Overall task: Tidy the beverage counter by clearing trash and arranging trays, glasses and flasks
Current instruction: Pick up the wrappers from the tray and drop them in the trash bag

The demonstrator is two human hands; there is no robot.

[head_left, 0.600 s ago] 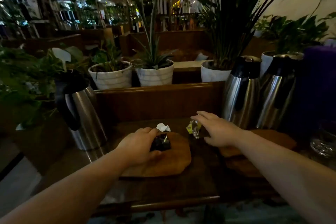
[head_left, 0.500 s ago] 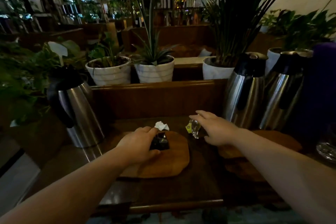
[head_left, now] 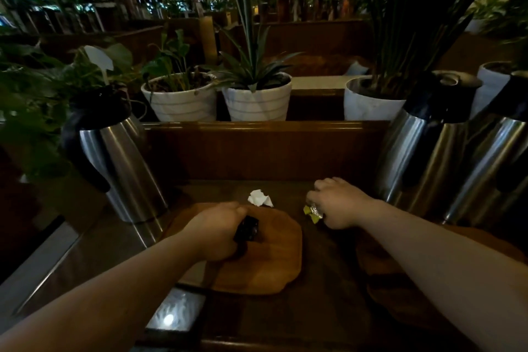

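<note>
My left hand (head_left: 214,233) is closed around a small dark wrapper (head_left: 248,228) on a round wooden tray (head_left: 271,263) at the counter's middle. My right hand (head_left: 338,203) has curled over a crumpled yellow-and-silver wrapper (head_left: 313,213) lying on the dark counter right of that tray. A crumpled white paper ball (head_left: 259,198) lies loose just behind the tray, between both hands. One steel flask (head_left: 120,163) with a black handle stands at the left; two more steel flasks (head_left: 423,146) (head_left: 491,168) stand at the right.
More wooden trays (head_left: 380,263) lie stacked under my right forearm. A raised wooden ledge (head_left: 265,126) backs the counter, with several white plant pots (head_left: 183,97) on it. The counter's front edge (head_left: 285,344) is near me.
My right hand has gone from flat and reaching to curled over the yellow wrapper. The left hand has tightened on the dark wrapper. The view has tilted down and closer.
</note>
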